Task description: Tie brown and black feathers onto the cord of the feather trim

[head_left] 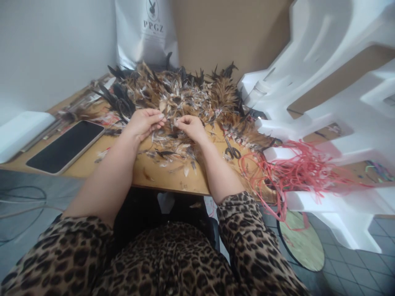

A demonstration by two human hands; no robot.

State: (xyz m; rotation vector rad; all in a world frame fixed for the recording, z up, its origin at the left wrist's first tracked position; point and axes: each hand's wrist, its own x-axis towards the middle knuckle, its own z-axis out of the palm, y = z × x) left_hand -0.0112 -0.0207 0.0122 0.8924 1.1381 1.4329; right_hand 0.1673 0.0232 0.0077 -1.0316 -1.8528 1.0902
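Note:
A big heap of brown and black feathers [185, 88] covers the back of the wooden table. My left hand [145, 124] is at its front edge, thumb and fingers pressed together. Just to the right, my right hand [191, 126] makes a pinch with thumb and forefinger, a small gap from the left. Whatever lies between the fingertips of either hand is too small to make out against the feathers. Loose feathers [173, 150] are scattered on the tabletop beneath both hands. Dark-handled scissors [231, 151] lie on the table right of my right forearm.
A phone [66, 147] lies at the left, near a white box [26, 133]. Tangled red ribbon strands [304, 166] hang over white foam pieces [348, 135] on the right. Behind the feathers stands a silver bag [148, 45]. A round object [304, 242] is below on the tiled floor.

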